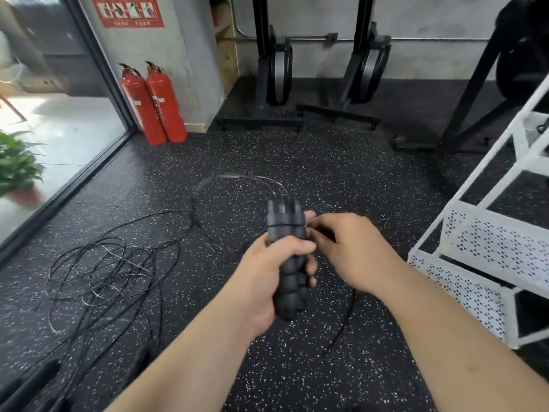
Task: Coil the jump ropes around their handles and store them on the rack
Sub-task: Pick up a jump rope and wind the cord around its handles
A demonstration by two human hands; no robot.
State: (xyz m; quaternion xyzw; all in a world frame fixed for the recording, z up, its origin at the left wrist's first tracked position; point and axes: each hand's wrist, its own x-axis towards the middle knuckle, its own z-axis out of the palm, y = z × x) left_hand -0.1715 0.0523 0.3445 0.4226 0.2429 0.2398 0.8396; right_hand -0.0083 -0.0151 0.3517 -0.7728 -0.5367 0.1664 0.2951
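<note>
I see two black jump-rope handles [286,263] pressed side by side and upright at mid-frame, gripped in the left hand [264,281]. The right hand [350,248] sits just beside them, fingers curled, pinching the thin black rope [234,175]. The rope arcs out of the handle tops and trails under the right wrist. A loose tangle of ropes [113,272] lies on the speckled black floor [297,370], well apart to the left. A white perforated rack [487,242] stands near on the right. Two red fire extinguishers [154,105] lean at the far wall.
</note>
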